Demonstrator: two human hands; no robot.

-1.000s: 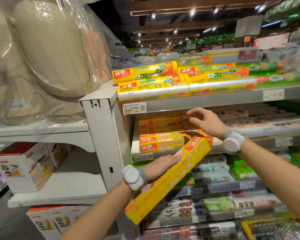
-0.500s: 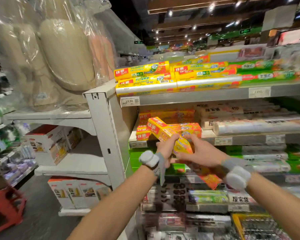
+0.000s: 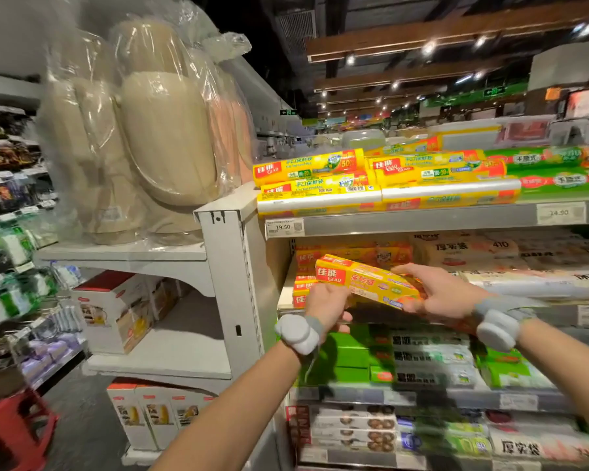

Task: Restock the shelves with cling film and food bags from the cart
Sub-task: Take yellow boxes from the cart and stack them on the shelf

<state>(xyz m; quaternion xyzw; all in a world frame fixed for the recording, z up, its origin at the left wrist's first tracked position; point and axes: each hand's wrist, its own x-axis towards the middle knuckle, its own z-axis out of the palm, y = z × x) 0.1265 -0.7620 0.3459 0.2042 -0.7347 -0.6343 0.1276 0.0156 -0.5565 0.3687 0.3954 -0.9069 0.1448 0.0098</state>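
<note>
A long yellow cling film box (image 3: 361, 278) with a red label end is held level in front of the second shelf (image 3: 286, 302). My left hand (image 3: 327, 305) grips it from below near its left end. My right hand (image 3: 439, 292) holds its right end, thumb on top and fingers underneath. Behind the box, a stack of matching yellow boxes (image 3: 303, 287) lies on that shelf, with more at the back (image 3: 351, 254). The cart is out of view.
The top shelf (image 3: 422, 220) carries yellow food bag boxes (image 3: 317, 168) and green ones (image 3: 551, 180). Lower shelves hold green and white packs (image 3: 432, 355). A white upright (image 3: 232, 283) bounds the bay at left. Plastic-wrapped beige goods (image 3: 143, 137) stand left; a red stool (image 3: 11, 433) is on the floor.
The box swung up from a steep slant beside the shelf to level at the second shelf. My right hand came off the shelf and took its right end.
</note>
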